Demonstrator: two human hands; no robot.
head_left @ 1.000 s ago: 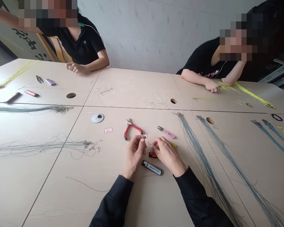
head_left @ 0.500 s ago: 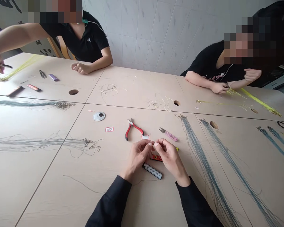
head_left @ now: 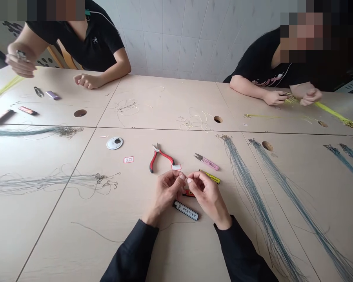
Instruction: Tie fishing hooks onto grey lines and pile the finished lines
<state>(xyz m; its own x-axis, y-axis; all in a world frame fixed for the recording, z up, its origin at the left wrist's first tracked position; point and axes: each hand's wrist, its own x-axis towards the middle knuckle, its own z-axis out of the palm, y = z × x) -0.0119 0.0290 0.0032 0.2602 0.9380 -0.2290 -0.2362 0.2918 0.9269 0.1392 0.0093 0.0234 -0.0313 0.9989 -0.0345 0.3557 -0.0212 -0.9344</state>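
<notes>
My left hand (head_left: 168,192) and my right hand (head_left: 205,194) meet fingertip to fingertip above the table, both closed in a pinch. What they pinch is tiny and thread-like, mostly hidden by the fingers. Beneath them lie a black-and-white lighter (head_left: 186,210) marked BENTTEY and a red lighter (head_left: 189,192), partly covered by my right hand. A yellow lighter (head_left: 211,178) rests just beyond that hand. Red-handled pliers (head_left: 161,156) and pink thread snips (head_left: 207,161) lie farther off. A thin line (head_left: 97,232) curves across the table and passes under my left sleeve.
Bundles of blue-green fishing line with hooks (head_left: 253,196) stretch along the right, and a looser bundle (head_left: 61,183) lies left. A round metal disc (head_left: 114,143) and small labels sit near the pliers. Two people work across the table (head_left: 176,250) with yellow line (head_left: 332,111).
The view has shifted slightly. My hands stay pinched together. The person at far left has drawn an arm back from the yellow bundle; the person at right has lowered a hand toward the line.
</notes>
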